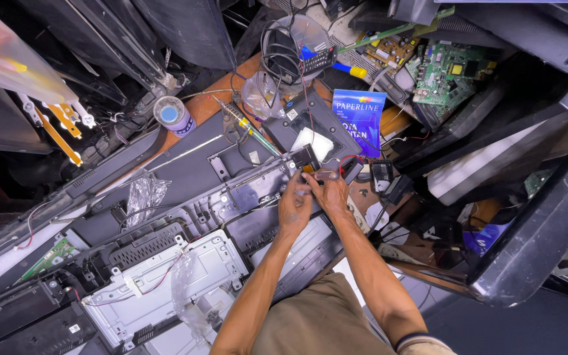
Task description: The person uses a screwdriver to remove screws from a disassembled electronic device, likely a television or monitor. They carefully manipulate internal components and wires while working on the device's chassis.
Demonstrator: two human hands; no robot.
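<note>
Both my hands meet over the far edge of a dismantled flat-screen back panel (185, 197) that lies across a cluttered bench. My left hand (294, 205) pinches a small dark part at the panel's edge. My right hand (327, 190) grips a dark-handled tool (323, 175), its end close to the same spot. A small black block (305, 156) sits just beyond my fingers. A red wire (348, 160) loops beside the right hand.
A silver metal shield plate (185, 276) covers the panel's near part. Beyond lie a blue paper packet (359, 118), a green circuit board (451, 72), a remote control (315, 60), a tape roll (171, 113) and a soldering iron (248, 128). Dark screen housings crowd the right side.
</note>
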